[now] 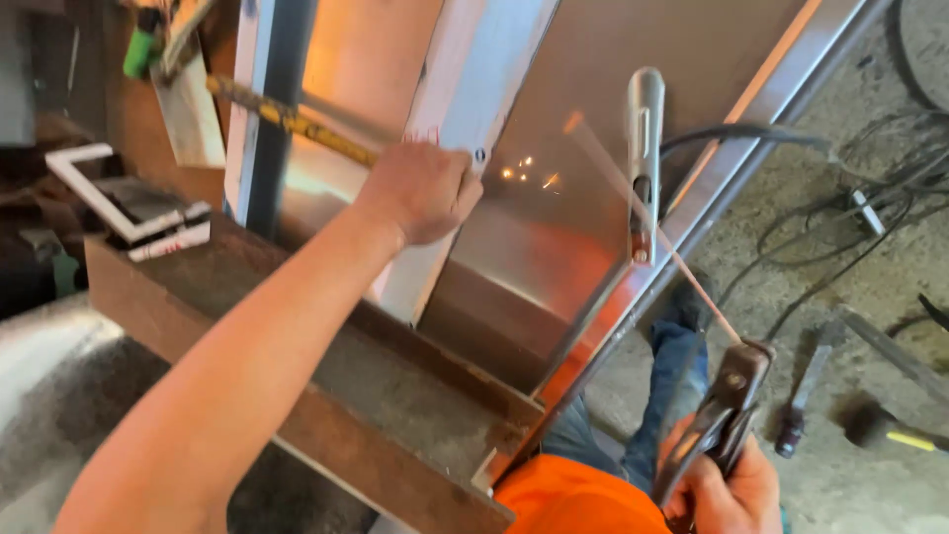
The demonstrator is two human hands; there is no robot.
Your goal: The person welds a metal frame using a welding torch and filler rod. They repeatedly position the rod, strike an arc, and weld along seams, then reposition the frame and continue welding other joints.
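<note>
From the head view, the left hand (423, 191) is closed in a fist around the end of a yellow-marked bar (292, 121) and presses against a pale upright metal strip (465, 148) of a stainless steel frame (554, 227). The frame leans on a rusty steel beam (326, 396) that serves as the bench. At the lower right, the right hand (727, 489) grips an electrode holder (727, 410); its thin welding rod (652, 232) slants up across the frame's shiny panel, near a door handle (644, 148). On the concrete floor to the right lie cables (840, 213) and a hammer (890, 430).
</note>
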